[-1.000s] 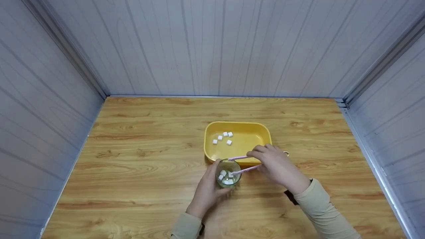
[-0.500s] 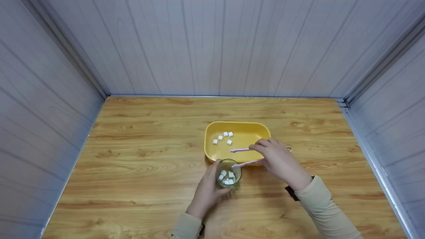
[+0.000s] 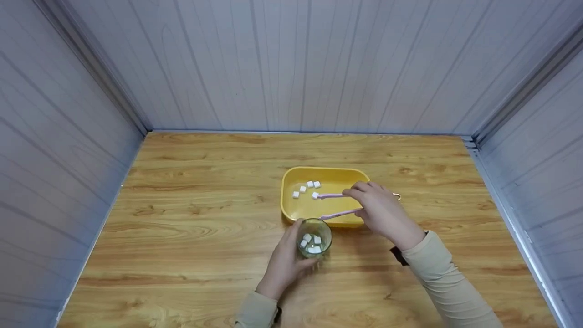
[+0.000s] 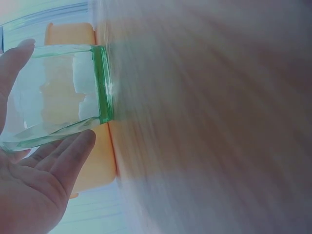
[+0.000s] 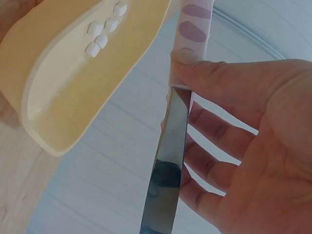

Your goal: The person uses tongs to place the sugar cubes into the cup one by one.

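Note:
My left hand (image 3: pixel 284 264) grips a clear, greenish drinking glass (image 3: pixel 327 228), which stands upright on the table. Several white cubes (image 3: pixel 314 249) lie at its bottom. In my right hand (image 3: pixel 382 216) I hold tongs (image 3: pixel 339 213) with pink-and-white arms, spread apart. One tip is right by a white cube (image 3: pixel 315 196) in the yellow tray (image 3: pixel 346 182); whether it touches cannot be told. The other tip is above the tray's near rim, beside the glass. In the right wrist view, my thumb and fingers pinch the tongs' metal strip (image 5: pixel 163 161) and spotted handle.
Several other white cubes (image 3: pixel 303 189) lie in the left part of the tray, just beyond the glass. The wood-patterned table (image 3: pixel 205 218) extends to both sides. Pale panel walls (image 3: pixel 291 68) enclose it at the back, left and right.
My right hand has moved the tongs out of the glass and away over the tray, up to a cube there. My left hand and the glass have stayed in place.

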Tool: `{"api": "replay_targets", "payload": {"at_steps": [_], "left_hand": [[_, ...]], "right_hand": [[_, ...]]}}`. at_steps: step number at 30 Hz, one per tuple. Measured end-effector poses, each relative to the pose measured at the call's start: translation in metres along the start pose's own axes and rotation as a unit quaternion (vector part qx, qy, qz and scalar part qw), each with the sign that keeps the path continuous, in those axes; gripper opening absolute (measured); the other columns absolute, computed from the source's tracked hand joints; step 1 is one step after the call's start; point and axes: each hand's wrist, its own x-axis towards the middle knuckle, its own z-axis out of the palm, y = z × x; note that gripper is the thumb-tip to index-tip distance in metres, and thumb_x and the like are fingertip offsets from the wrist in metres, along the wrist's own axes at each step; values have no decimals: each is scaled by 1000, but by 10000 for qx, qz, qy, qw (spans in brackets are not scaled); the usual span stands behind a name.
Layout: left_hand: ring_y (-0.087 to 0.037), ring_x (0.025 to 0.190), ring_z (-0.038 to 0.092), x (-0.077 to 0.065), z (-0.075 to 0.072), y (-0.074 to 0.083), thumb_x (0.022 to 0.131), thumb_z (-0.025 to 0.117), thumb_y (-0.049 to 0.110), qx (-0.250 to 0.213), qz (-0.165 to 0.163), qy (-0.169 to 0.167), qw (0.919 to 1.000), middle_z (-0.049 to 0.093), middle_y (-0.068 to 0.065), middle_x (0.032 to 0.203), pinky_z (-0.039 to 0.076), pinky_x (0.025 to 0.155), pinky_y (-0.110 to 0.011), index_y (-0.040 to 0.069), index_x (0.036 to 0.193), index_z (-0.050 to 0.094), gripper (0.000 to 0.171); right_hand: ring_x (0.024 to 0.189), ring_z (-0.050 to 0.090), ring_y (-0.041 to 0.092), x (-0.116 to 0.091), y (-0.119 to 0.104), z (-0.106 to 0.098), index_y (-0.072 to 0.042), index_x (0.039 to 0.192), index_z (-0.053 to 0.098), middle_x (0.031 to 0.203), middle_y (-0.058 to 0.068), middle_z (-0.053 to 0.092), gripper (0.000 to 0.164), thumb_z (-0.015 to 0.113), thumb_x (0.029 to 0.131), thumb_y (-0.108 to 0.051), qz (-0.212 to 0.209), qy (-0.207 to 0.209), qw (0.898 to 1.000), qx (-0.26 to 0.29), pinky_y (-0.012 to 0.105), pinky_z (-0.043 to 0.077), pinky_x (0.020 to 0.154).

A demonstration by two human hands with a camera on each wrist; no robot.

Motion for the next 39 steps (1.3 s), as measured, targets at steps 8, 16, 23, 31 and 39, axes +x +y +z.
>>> {"api": "replay_targets", "payload": {"at_steps": [8,16,23,31,39], "left_hand": [[-28,130,41,0,-1,3,71,85,18,-17,-115,-56,9999,40,-13,144,34,107,-43,8,150,26,99],[-26,130,41,2,-1,4,71,85,19,44,-107,-39,9999,41,-12,143,35,107,-42,8,149,27,98],[-26,129,42,2,-1,3,72,85,23,52,-159,-58,9998,42,-11,142,35,106,-42,8,149,28,97],[-26,127,43,1,-1,2,69,86,21,19,-84,6,10000,43,-12,140,36,106,-43,7,148,29,98],[-26,127,43,1,-1,1,69,86,22,34,-79,4,10000,44,-12,140,36,106,-43,8,148,29,98]], "right_hand": [[100,54,30,13,9,3,-10,119,65,110,6,60,47,81,75,-5,121,-43,9999,52,48,47,84],[100,54,31,24,17,8,-10,117,67,110,6,61,45,81,75,-5,180,-110,9998,44,50,46,85],[99,53,31,33,20,11,-9,119,66,110,6,61,46,80,76,-6,234,-124,9996,65,49,46,86],[100,53,31,43,25,23,-11,118,67,107,6,60,44,80,76,-6,178,-13,9998,-133,49,44,88],[100,52,31,49,29,31,-10,119,67,107,7,60,45,80,76,-6,255,-146,9994,-188,48,44,87]]}}
